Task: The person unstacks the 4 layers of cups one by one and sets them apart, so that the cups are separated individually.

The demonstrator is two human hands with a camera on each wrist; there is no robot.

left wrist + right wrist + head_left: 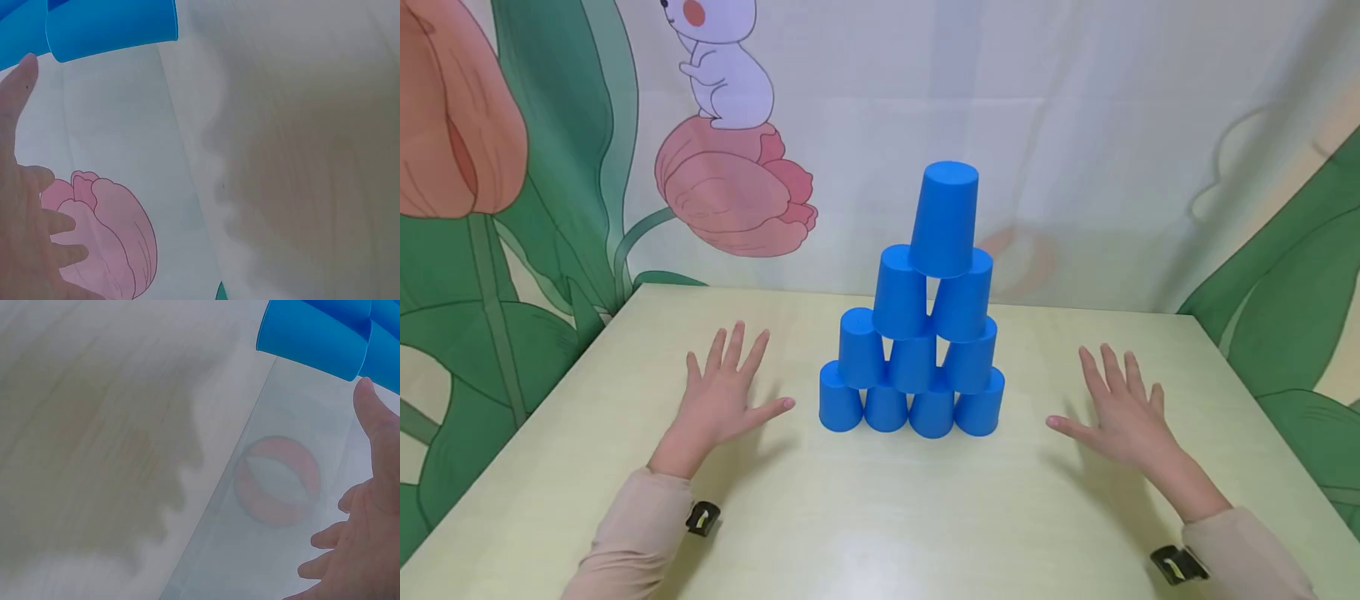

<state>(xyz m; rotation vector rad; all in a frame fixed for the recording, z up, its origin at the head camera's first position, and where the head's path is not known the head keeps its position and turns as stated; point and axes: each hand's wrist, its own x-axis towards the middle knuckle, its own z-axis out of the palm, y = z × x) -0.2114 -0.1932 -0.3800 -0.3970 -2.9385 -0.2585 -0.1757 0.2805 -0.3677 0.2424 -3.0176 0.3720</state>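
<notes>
A pyramid of upside-down blue cups stands on the table, with several cups in its bottom row and a single top cup (946,221). The left hand (721,400) is spread to the left of the pyramid, apart from it and holding nothing. On the other side, the right hand (1123,417) has its fingers spread too, with a gap between its thumb and the cups. In the left wrist view a blue cup (112,25) shows above the thumb. Part of the stack, with another blue cup (312,337), appears at the top of the right wrist view.
The pale table (880,508) reaches back to a white cloth backdrop (1075,150) printed with tulips and a small white animal. Small black devices (703,518) sit by both sleeves. Shadows of the hands fall on the tabletop.
</notes>
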